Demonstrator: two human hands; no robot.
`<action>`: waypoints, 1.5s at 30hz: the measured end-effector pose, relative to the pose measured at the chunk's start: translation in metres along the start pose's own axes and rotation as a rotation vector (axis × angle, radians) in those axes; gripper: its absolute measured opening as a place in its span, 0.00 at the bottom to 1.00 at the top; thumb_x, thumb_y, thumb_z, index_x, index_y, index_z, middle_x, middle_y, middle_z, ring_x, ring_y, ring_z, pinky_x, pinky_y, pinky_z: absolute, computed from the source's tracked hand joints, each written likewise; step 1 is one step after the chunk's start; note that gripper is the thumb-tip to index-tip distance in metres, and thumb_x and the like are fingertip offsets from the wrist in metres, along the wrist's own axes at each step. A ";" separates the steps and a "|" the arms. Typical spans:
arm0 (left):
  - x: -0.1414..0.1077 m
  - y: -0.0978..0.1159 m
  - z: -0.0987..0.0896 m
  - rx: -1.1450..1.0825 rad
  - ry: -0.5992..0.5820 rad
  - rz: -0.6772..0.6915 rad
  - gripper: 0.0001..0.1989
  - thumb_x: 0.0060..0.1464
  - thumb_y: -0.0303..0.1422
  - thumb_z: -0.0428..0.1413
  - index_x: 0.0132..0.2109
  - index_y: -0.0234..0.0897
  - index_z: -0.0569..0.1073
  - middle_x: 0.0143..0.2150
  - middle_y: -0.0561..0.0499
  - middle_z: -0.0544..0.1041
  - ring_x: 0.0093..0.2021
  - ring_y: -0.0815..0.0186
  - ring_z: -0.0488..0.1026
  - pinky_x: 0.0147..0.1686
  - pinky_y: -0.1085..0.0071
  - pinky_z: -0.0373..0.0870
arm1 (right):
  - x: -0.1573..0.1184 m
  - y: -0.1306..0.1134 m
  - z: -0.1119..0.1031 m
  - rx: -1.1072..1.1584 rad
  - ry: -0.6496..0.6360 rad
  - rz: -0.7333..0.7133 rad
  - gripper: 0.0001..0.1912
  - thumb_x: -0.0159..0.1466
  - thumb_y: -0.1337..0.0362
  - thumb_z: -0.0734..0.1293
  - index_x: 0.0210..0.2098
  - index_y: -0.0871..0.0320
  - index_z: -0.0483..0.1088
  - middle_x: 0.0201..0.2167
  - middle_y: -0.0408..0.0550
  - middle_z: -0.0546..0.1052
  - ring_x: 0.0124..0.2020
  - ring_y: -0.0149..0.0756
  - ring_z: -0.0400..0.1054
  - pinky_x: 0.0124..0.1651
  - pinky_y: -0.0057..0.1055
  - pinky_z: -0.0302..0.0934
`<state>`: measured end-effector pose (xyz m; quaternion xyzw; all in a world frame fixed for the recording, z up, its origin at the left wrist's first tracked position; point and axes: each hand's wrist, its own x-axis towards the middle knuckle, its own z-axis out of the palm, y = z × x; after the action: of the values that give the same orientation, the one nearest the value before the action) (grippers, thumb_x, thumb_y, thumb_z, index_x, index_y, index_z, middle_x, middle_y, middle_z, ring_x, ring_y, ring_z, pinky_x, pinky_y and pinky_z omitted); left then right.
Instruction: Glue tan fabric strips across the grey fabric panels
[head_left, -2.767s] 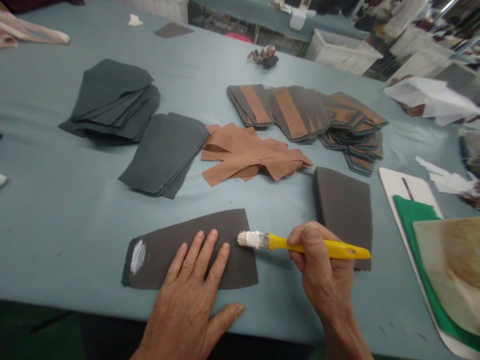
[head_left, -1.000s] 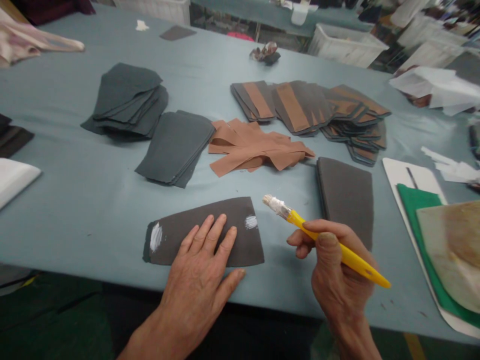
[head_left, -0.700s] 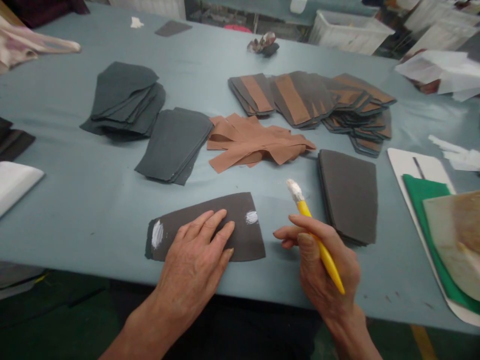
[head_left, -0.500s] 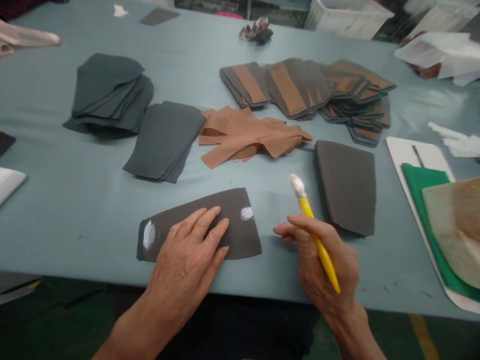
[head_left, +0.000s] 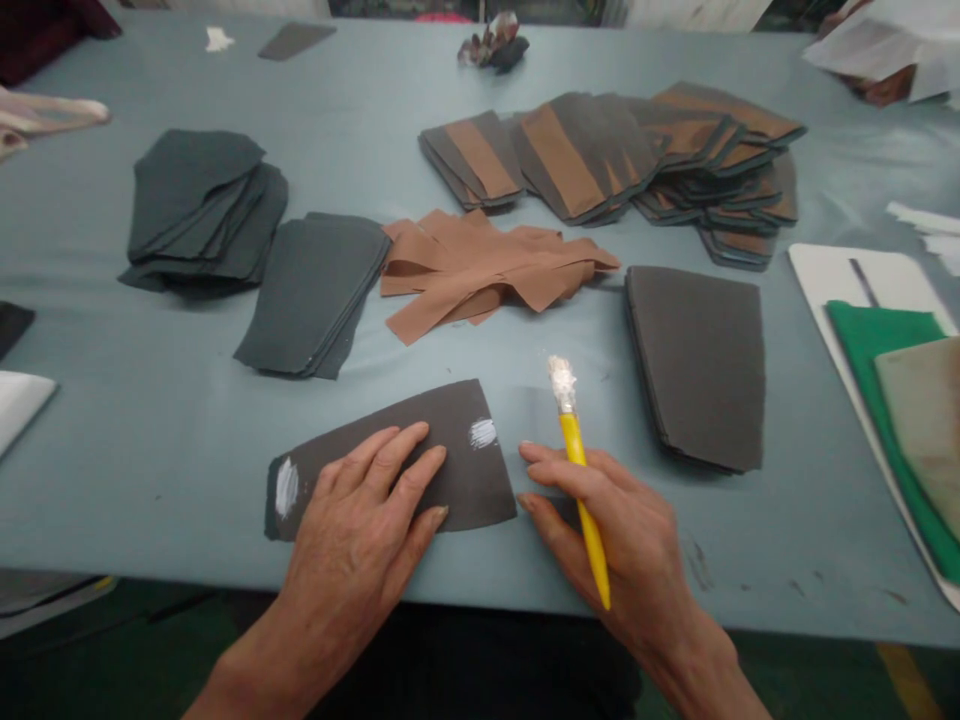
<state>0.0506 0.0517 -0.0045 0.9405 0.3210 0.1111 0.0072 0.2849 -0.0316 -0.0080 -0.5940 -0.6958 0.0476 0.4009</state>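
My left hand (head_left: 371,510) lies with its fingers spread on a dark grey piece (head_left: 469,480) near the table's front edge. That piece bears a white smear at its left end and another near its right end. Just right of it, my right hand (head_left: 611,510) holds a yellow-handled brush (head_left: 581,480), its white-coated bristles pointing away from me. The thumb and a fingertip of that hand are close to the piece's right edge. A stack of dark grey pieces (head_left: 697,370) stands to the right of the brush.
Brown strips (head_left: 495,265) lie mid-table. Left of them are dark green stacks (head_left: 199,205) (head_left: 311,295); behind are pieces with brown bands (head_left: 585,160). At the right lies a white board (head_left: 817,265) with green cloth (head_left: 885,330). Another person's hand (head_left: 52,110) shows at upper left.
My right hand has moved left toward the grey piece, its thumb now spread from the fingers, and the brush stands more upright. The view has shifted slightly. My left hand stays on the piece.
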 end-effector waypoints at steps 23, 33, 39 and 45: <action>-0.006 0.003 0.002 -0.125 -0.025 -0.110 0.20 0.70 0.33 0.54 0.65 0.35 0.72 0.68 0.41 0.75 0.66 0.49 0.71 0.59 0.52 0.71 | 0.054 0.000 0.031 -0.079 -0.376 -0.322 0.28 0.62 0.53 0.78 0.54 0.53 0.64 0.61 0.64 0.78 0.62 0.54 0.75 0.64 0.57 0.69; -0.010 0.001 0.007 -0.140 -0.023 -0.098 0.21 0.70 0.34 0.55 0.66 0.35 0.71 0.69 0.42 0.74 0.68 0.50 0.69 0.59 0.52 0.70 | 0.058 0.011 0.044 -0.043 -0.419 -0.269 0.38 0.56 0.43 0.81 0.55 0.54 0.66 0.59 0.64 0.78 0.64 0.57 0.72 0.66 0.58 0.65; -0.011 -0.008 0.001 -0.126 -0.051 -0.042 0.21 0.68 0.35 0.58 0.65 0.37 0.72 0.69 0.43 0.74 0.69 0.48 0.68 0.59 0.52 0.72 | 0.059 0.014 0.039 -0.111 -0.475 -0.287 0.43 0.51 0.43 0.83 0.56 0.54 0.64 0.62 0.66 0.77 0.64 0.59 0.72 0.68 0.61 0.62; -0.021 -0.021 -0.009 -0.066 -0.050 -0.045 0.19 0.66 0.30 0.60 0.63 0.39 0.76 0.67 0.43 0.76 0.70 0.47 0.67 0.63 0.51 0.70 | 0.056 0.017 0.037 -0.110 -0.478 -0.258 0.40 0.54 0.44 0.82 0.56 0.53 0.65 0.63 0.65 0.76 0.65 0.57 0.72 0.70 0.62 0.59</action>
<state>0.0205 0.0553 -0.0021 0.9348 0.3378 0.0979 0.0489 0.2775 0.0372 -0.0141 -0.4933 -0.8422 0.0968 0.1951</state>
